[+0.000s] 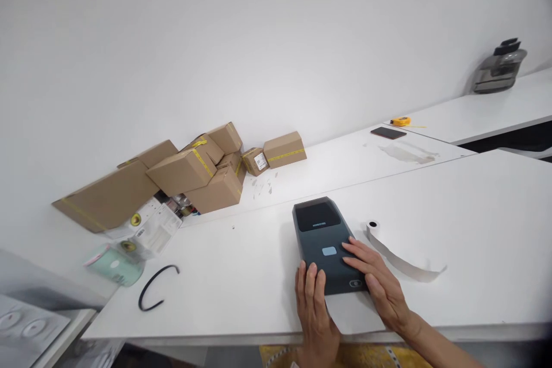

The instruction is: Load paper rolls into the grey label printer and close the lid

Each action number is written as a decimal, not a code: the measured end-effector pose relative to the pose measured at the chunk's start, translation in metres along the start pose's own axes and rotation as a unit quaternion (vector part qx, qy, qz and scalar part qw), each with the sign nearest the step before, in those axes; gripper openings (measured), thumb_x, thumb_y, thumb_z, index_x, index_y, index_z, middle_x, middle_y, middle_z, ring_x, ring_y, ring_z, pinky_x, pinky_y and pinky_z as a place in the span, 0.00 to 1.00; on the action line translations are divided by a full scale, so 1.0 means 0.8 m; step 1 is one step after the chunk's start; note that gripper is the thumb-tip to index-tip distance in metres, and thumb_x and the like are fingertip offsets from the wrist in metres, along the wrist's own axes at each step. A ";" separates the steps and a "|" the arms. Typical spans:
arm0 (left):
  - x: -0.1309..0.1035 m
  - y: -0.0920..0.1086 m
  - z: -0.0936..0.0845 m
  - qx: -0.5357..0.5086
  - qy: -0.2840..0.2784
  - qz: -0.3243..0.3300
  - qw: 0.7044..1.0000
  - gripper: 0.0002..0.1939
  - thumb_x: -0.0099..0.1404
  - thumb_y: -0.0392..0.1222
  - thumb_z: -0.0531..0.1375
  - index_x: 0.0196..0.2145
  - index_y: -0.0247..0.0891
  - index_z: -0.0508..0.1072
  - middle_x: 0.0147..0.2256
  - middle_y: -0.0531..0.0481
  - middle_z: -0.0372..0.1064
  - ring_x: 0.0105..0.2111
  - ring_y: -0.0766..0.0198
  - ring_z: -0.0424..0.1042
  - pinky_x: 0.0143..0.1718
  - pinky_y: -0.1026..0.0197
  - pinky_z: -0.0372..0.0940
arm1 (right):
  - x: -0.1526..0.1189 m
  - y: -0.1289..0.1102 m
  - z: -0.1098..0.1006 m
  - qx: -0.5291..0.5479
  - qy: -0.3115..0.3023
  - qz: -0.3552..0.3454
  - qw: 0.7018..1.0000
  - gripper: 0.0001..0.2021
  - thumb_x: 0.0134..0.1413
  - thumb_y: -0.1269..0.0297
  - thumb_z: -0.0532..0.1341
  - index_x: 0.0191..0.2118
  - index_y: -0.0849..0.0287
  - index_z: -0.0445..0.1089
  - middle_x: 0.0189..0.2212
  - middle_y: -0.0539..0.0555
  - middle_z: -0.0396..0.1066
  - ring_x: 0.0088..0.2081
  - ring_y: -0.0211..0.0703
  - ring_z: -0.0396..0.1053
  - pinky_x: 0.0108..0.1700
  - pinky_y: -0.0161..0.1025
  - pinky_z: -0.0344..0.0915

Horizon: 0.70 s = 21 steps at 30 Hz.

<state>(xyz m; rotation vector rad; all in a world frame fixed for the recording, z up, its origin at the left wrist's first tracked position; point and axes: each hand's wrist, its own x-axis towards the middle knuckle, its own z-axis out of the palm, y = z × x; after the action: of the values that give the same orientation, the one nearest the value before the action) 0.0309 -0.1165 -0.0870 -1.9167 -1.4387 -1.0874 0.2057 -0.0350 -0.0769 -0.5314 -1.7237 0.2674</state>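
Dark blue-grey device (317, 246), lower centre of frame | long axis runs lower right to upper left, dark-windowed end (318, 215) uppermost | left hand (316, 310), right hand (383, 284) rest unclenched, fingers extended, against its lower sides

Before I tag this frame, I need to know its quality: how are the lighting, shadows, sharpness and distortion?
Head view: bright, soft light on the white wall; head view: a faint, soft-edged shadow left of the dark device; head view: the far-right bottle looks skewed, likely wide-lens stretch; head view: print on the small box's label too blurred to read.
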 end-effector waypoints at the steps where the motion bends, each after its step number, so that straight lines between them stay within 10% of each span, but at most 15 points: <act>1: -0.001 0.005 -0.001 0.011 0.019 -0.007 1.000 0.22 0.70 0.35 0.50 0.60 0.31 0.66 0.57 0.35 0.68 0.65 0.49 0.59 0.58 0.47 0.66 | -0.001 0.001 0.000 -0.002 -0.004 -0.001 1.000 0.21 0.67 0.68 0.47 0.57 0.55 0.71 0.60 0.58 0.69 0.64 0.56 0.62 0.61 0.58 0.65; 5: -0.006 0.028 0.000 0.027 0.142 -0.026 0.989 0.15 0.68 0.31 0.52 0.44 0.40 0.76 0.45 0.42 0.73 0.54 0.52 0.68 0.52 0.47 0.66 | -0.008 0.005 0.000 0.001 -0.013 0.013 1.000 0.21 0.68 0.65 0.47 0.59 0.54 0.69 0.63 0.57 0.65 0.66 0.56 0.59 0.63 0.57 0.62; 10: 0.012 0.042 -0.004 -0.038 0.166 -0.052 0.984 0.19 0.67 0.27 0.52 0.29 0.43 0.78 0.32 0.48 0.71 0.37 0.60 0.66 0.44 0.53 0.61 | -0.013 0.006 0.001 0.001 -0.020 0.013 1.000 0.21 0.69 0.63 0.47 0.59 0.53 0.69 0.64 0.57 0.64 0.66 0.56 0.58 0.63 0.57 0.61; 21: -0.015 0.027 -0.002 -0.112 0.170 -0.045 0.978 0.15 0.69 0.37 0.49 0.34 0.40 0.76 0.31 0.45 0.74 0.33 0.58 0.72 0.39 0.53 0.67 | 0.030 -0.017 -0.021 -0.120 -0.125 0.074 0.982 0.19 0.68 0.55 0.49 0.58 0.41 0.70 0.55 0.54 0.71 0.54 0.54 0.68 0.49 0.53 0.66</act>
<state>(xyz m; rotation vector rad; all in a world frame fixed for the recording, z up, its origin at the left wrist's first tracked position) 0.0495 -0.1307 -0.0945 -1.7123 -1.2628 -1.5929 0.2155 -0.0367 -0.0460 -0.8344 -1.9772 0.2418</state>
